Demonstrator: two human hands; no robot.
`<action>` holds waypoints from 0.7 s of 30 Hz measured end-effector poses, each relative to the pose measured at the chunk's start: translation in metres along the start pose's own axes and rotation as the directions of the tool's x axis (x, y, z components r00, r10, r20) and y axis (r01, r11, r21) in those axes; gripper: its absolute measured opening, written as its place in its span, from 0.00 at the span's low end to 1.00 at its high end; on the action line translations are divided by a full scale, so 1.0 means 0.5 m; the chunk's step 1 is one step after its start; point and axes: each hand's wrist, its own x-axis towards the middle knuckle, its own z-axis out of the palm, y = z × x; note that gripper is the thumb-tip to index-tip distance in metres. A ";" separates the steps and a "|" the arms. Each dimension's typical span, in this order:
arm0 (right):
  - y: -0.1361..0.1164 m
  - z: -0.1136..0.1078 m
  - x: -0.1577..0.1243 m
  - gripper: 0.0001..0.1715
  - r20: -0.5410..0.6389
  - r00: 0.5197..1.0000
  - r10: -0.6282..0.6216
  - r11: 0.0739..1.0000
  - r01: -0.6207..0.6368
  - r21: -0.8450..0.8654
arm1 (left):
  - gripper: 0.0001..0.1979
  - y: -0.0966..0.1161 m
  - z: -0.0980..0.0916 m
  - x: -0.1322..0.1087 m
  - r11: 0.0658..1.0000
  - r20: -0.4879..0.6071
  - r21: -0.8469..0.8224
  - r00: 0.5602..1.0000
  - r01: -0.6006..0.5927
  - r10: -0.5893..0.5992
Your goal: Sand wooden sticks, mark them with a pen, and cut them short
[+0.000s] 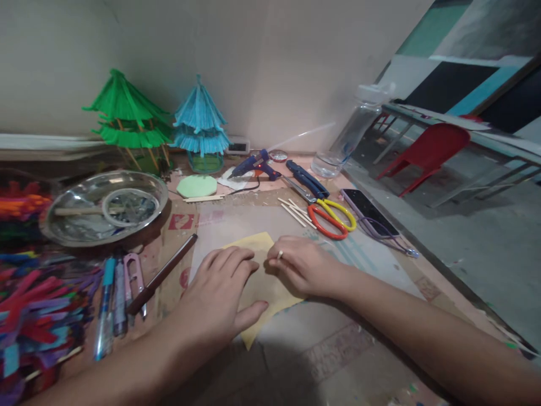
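Observation:
A yellow sheet of paper lies at an angle on the work surface, partly covered by both hands. My left hand rests on its left part, fingers slightly bent and thumb spread away. Over the right part of the sheet, my right hand is closed in a pinch. The pale end of a thin wooden stick pokes out between its fingers; the rest of that stick is hidden. Similar pale sticks lie just beyond, beside scissors with red and yellow handles.
Behind stand a green paper pagoda, a blue one, a glue gun, a utility knife and a clear bottle. A metal plate, pens and colourful strips occupy the left. A phone lies right.

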 end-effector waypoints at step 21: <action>-0.007 0.002 -0.005 0.13 0.066 0.994 -0.081 0.996 0.079 0.038 | 0.19 -0.004 0.002 -0.002 1.000 0.009 -0.015 1.000 -0.001 0.001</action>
